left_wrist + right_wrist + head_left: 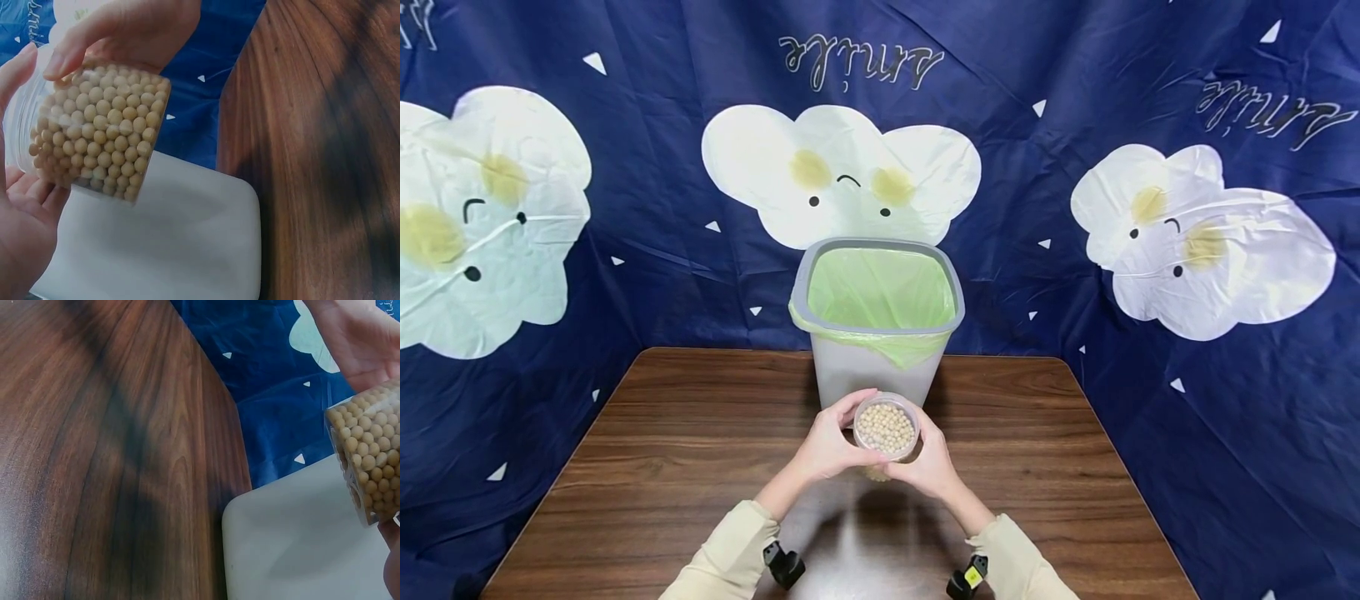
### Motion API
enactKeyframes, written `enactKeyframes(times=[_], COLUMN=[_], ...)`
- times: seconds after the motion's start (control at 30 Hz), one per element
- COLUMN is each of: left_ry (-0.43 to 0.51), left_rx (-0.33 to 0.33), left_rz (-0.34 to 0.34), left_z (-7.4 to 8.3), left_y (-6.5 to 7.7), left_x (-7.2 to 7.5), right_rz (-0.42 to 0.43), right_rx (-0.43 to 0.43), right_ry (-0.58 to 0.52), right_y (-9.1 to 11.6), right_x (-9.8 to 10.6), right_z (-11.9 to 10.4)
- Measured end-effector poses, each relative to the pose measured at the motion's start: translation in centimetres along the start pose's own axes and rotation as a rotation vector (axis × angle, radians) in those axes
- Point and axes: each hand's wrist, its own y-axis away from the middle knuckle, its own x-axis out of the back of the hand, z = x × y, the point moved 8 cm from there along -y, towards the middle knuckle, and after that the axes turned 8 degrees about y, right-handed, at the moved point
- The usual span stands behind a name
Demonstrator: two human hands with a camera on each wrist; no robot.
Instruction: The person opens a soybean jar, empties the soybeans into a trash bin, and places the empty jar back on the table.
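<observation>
A clear plastic jar point(886, 427) full of round, pale yellow beans that look like soybeans is held up in front of a bin. My left hand point(833, 442) grips its left side and my right hand point(931, 460) its right side, fingers and thumbs curved round it near the top. In the left wrist view the jar point(100, 128) is tilted, with beans packed against its wall. The right wrist view shows only part of the jar point(375, 453), at the right edge. Whether a lid covers the top I cannot tell.
A light grey bin point(880, 367) with a grey rim and a green liner bag point(880, 287) stands at the table's far side. The wooden table point(700, 467) is bordered at the back and sides by a dark blue cloth point(655, 275) with white clouds.
</observation>
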Motion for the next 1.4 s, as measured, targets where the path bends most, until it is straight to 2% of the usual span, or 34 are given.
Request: enactKeyframes(times=[0.23,0.47,0.63,0.87,0.93,1.1,1.27,1.4], left_ry=[0.003,-0.003,-0.04,-0.113,-0.136,-0.18,-0.167,-0.15], left_rx=[0.019,-0.018,-0.015,-0.035,-0.033,-0.027,-0.01,-0.02], left_rz=[0.038,0.031,0.045,0.174,0.214,0.27,0.282,0.288], left_z=[-0.2,2.7,3.6,0.7,0.5,0.0,-0.2,0.7], left_y=[0.1,0.6,0.7,0.3,0.3,0.1,0.0,0.1], left_x=[0.1,-0.5,-0.6,0.0,0.2,0.3,0.2,0.0], right_rz=[0.023,0.07,0.108,0.162,0.178,0.203,0.226,0.234], right_rx=[0.004,0.058,0.079,0.045,0.031,-0.004,-0.018,-0.017], right_ry=[-0.001,0.004,0.005,0.047,0.055,0.066,0.078,0.082], right_y=[0.0,0.1,0.1,-0.1,-0.2,-0.4,-0.4,-0.4], right_x=[-0.2,-0.1,0.0,0.1,0.2,0.2,0.3,0.4], right_z=[0.2,-0.3,-0.8,-0.5,-0.5,-0.3,-0.1,-0.2])
